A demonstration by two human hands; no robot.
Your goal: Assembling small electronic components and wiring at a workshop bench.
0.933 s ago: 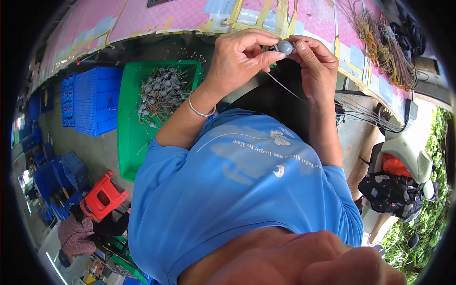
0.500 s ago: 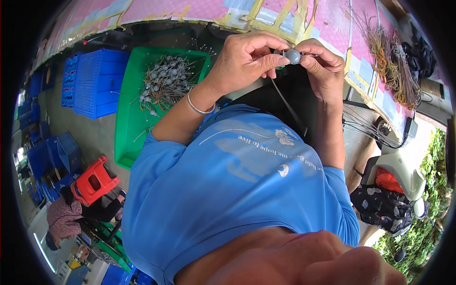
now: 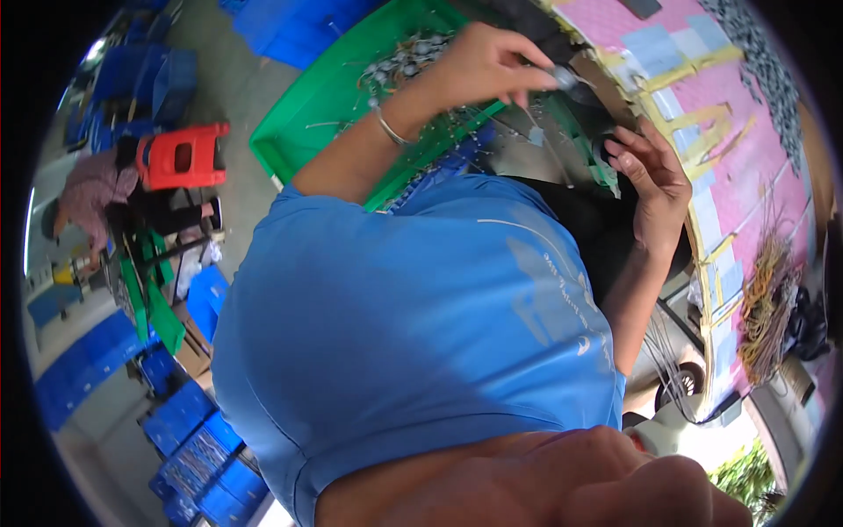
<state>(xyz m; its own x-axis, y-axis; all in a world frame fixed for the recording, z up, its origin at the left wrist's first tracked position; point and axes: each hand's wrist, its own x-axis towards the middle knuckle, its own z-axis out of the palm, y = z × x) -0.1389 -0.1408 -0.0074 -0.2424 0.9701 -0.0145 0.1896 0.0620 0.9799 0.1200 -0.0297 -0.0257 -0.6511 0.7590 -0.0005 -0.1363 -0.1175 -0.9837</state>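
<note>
My left hand (image 3: 492,68), with a silver bangle at the wrist, pinches a small round grey part (image 3: 563,77) between thumb and fingers. A thin lead with a pale tag (image 3: 536,136) hangs below that hand. My right hand (image 3: 654,171) is apart from it, near the table edge, its fingers curled by a small dark round piece (image 3: 605,147); blur hides what that piece is. Behind my left wrist, a green tray (image 3: 299,132) contains a heap of similar grey parts (image 3: 413,57) with thin leads.
A pink-topped table (image 3: 746,167) patched with tape curves along the right, with a bundle of coloured wires (image 3: 767,294) on it. Blue crates (image 3: 303,26) stand beyond the tray. At left, a person (image 3: 97,189) is near a red stool (image 3: 184,156).
My hands have moved apart; both were at the grey part before, and now only the left holds it. My view has turned, showing the tray and table at new angles.
</note>
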